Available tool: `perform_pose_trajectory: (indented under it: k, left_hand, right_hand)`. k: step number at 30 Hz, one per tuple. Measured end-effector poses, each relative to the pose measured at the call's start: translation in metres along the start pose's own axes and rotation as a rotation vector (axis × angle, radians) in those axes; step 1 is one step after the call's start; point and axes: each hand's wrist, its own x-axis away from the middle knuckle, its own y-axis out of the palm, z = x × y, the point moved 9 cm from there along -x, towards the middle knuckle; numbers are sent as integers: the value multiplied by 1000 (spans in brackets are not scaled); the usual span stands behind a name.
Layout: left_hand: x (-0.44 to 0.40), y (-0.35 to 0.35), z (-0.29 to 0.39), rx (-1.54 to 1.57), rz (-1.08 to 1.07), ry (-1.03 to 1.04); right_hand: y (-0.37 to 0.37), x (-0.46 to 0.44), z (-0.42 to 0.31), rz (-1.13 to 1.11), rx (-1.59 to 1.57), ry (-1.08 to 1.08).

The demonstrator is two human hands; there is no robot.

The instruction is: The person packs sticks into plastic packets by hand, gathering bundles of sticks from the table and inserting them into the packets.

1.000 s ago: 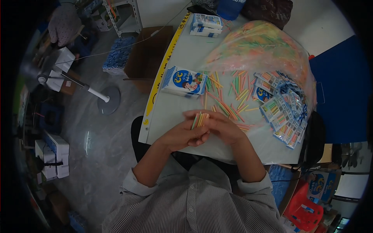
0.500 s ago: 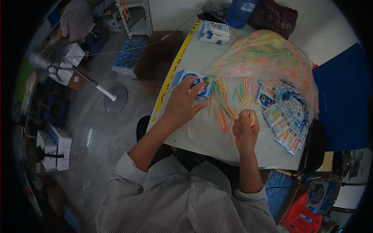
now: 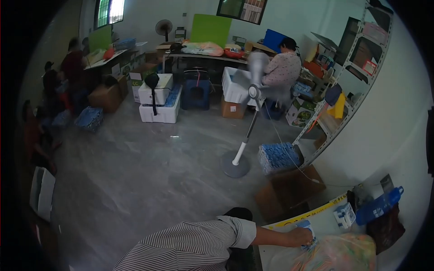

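Note:
My left hand (image 3: pixel 299 236) reaches across the near-left part of the white table (image 3: pixel 272 257), its fingers closed over a blue-and-white packet (image 3: pixel 305 224). Parts of the packet show above and below the hand. Just beyond the fingers lies a large clear plastic bag (image 3: pixel 350 250) filled with orange and green sticks. Farther along the table is a small stack of white-and-blue packets (image 3: pixel 345 215). My right hand is out of view, as are the loose sticks and fanned packets near it before.
A blue jug (image 3: pixel 379 206) and a dark bag (image 3: pixel 388 230) sit by the wall. An open cardboard box (image 3: pixel 289 192) stands beside the table, near a standing fan (image 3: pixel 244 151). One person (image 3: pixel 282 67) is at a far bench; others are at the left.
The view has swung up and left, from the tabletop to the room. My left hand, spread over the packet before, is now closed on it. My right hand has left the view.

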Motion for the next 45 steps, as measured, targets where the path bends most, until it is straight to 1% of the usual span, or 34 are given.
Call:
perform_pose_trajectory:
  k: [1,2,4,5,7,8,10,11,13,14,16,17,19,20,22,23,25,26,28,29,31,32,34,37,39,40,41,42,44,45]
  left_hand:
    - [-2,6,1,68,-73,-42]
    - [-5,6,0,83,-64,-38]
    - [-2,15,1,4,-258,90]
    - [-2,9,2,9,-239,66]
    - [-1,-8,4,22,-259,-104]
    - [-1,-15,7,17,-251,-129]
    - [1,-14,5,112,-379,-210]
    - [2,-4,-5,117,-365,-225]
    - [0,6,1,-32,5,115]
    - [1,12,-7,-35,17,100]
    - [6,31,-8,-199,-190,202]
    - [5,29,-14,-205,-180,192]
    - [7,21,-1,-221,-193,325]
    - [4,14,0,-224,-187,318]
    - [1,11,-2,-122,-404,203]
    - [2,-2,7,-123,-392,190]
    - [6,-27,0,38,-360,-118]
    - [5,-22,-4,37,-349,-120]
    - [-4,-14,-5,-91,-213,-21]
    - [-5,-12,-6,-88,-206,-18]
    - [5,-16,-21,312,-138,-206]
    - [12,-19,-28,309,-128,-227]
    - [19,-36,-42,241,-6,-201]
    - [10,-52,-48,149,149,-99]
    - [-2,-48,-36,117,229,-8]
    - [-5,-43,-12,125,252,52]
    - [-9,-47,-14,282,267,-39]
    - [-3,-74,-12,436,272,-142]
    - [5,-101,10,496,216,-90]
    - [3,-94,8,494,208,-40]
  right_hand:
    - [-4,-1,-4,6,22,-14]
    - [-10,-3,-8,15,48,-25]
    - [-13,-2,-13,9,95,-38]
    - [-8,-3,-12,-10,113,-38]
    - [10,-2,-8,-49,126,-38]
    - [18,0,-5,-63,128,-37]
    - [33,0,-2,-88,137,-42]
    - [36,0,-3,-99,152,-47]
    - [40,0,-5,-114,184,-60]
    - [45,0,-6,-124,194,-68]
    - [58,-3,-8,-146,210,-89]
    - [63,-5,-10,-153,218,-102]
    - [69,-8,-14,-158,236,-127]
    - [72,-9,-16,-160,244,-138]
    - [80,-9,-18,-169,261,-159]
    - [85,-9,-19,-178,270,-169]
    - [94,-11,-23,-193,291,-195]
    - [97,-13,-26,-193,301,-211]
    - [98,-17,-35,-181,325,-247]
    - [97,-18,-38,-174,339,-262]
    - [102,-17,-39,-172,355,-280]
    - [111,-14,-37,-185,355,-283]
    - [128,-11,-36,-221,361,-300]
    - [133,-17,-49,-214,395,-353]
    - [117,-20,-60,-170,440,-381]
    - [96,-18,-66,-120,479,-385]
    - [78,-15,-70,-65,505,-384]
    - [60,-10,-72,-11,531,-379]
    - [25,-1,-79,71,594,-370]
    - [8,6,-82,111,626,-361]
